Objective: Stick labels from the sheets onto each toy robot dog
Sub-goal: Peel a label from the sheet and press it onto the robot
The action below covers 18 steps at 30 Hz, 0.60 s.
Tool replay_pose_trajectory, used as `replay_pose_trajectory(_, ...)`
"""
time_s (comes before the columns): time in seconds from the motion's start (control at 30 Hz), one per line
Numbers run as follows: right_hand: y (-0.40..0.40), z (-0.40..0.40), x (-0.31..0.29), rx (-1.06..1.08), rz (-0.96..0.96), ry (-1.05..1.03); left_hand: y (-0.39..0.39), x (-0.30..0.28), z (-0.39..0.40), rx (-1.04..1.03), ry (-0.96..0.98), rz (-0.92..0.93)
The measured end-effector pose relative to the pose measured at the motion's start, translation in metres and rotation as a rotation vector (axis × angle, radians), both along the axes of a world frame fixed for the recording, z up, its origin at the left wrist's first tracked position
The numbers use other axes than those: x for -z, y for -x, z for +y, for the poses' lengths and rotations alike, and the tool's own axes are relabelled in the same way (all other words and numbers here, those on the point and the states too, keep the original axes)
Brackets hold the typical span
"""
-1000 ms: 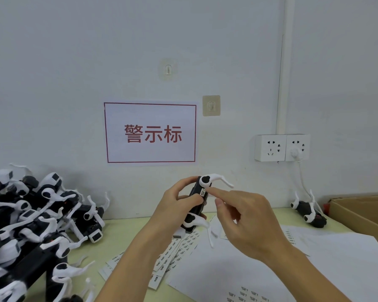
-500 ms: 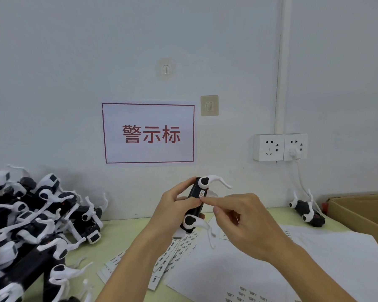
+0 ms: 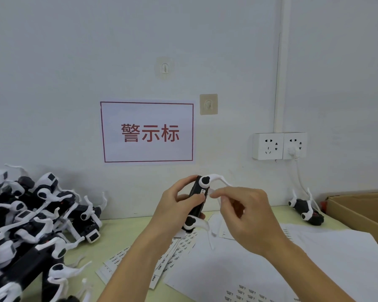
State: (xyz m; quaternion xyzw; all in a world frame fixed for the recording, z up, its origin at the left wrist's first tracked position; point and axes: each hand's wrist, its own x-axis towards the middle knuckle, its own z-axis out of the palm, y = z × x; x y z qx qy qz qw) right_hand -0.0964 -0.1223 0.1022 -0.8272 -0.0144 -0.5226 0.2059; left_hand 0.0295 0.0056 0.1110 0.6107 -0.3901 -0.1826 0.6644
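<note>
My left hand (image 3: 176, 207) grips a black-and-white toy robot dog (image 3: 198, 198) held on end above the table, white legs sticking out to the right. A small white label (image 3: 203, 191) sits on its black body. My right hand (image 3: 244, 219) hovers just right of the dog, fingers loosely curled, fingertips close to the label and apart from it. Label sheets (image 3: 238, 269) lie on the table under my hands, with cut label strips (image 3: 175, 251) beside them.
A heap of black-and-white robot dogs (image 3: 28, 227) fills the left of the greenish table (image 3: 122, 236). One lone dog (image 3: 306, 209) lies at the back right beside an open cardboard box (image 3: 362, 211). Wall sockets (image 3: 279, 146) and a red-framed sign (image 3: 146, 131) are behind.
My right fingertip pressed on the label on the dog, then drew back to the right a little. My left hand kept its grip on the dog.
</note>
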Motion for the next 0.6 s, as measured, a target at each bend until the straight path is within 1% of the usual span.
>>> replay_pose_trajectory(0.07, -0.001, 0.000, -0.002, 0.083, -0.097, -0.004, 0.001, 0.000, 0.002, -0.002, -0.030, -0.081)
replay_pose_trajectory(0.1, -0.001, 0.000, -0.004, 0.123, -0.107, -0.010, 0.002, 0.000, 0.002, 0.002, -0.044, -0.126)
replay_pose_trajectory(0.13, -0.001, -0.001, -0.005, 0.149, -0.077, -0.031, 0.002, -0.001, 0.003, 0.011, -0.057, -0.167)
replay_pose_trajectory(0.2, 0.001, -0.004, -0.007, 0.125, 0.107, -0.094, 0.004, -0.001, 0.003, 0.041, -0.086, -0.234)
replay_pose_trajectory(0.27, 0.003, -0.008, -0.008, 0.003, 0.322, -0.178, 0.006, 0.000, 0.003, 0.072, -0.119, -0.286)
replay_pose_trajectory(0.33, 0.006, -0.012, -0.009, -0.098, 0.441, -0.244, 0.005, 0.001, 0.003, 0.079, -0.154, -0.318)
replay_pose_trajectory(0.47, 0.009, -0.017, -0.012, -0.137, 0.469, -0.284, 0.003, 0.003, 0.002, 0.088, -0.204, -0.322)
replay_pose_trajectory(0.6, 0.008, -0.016, -0.011, -0.179, 0.515, -0.462, 0.003, 0.002, 0.003, 0.138, -0.238, -0.363)
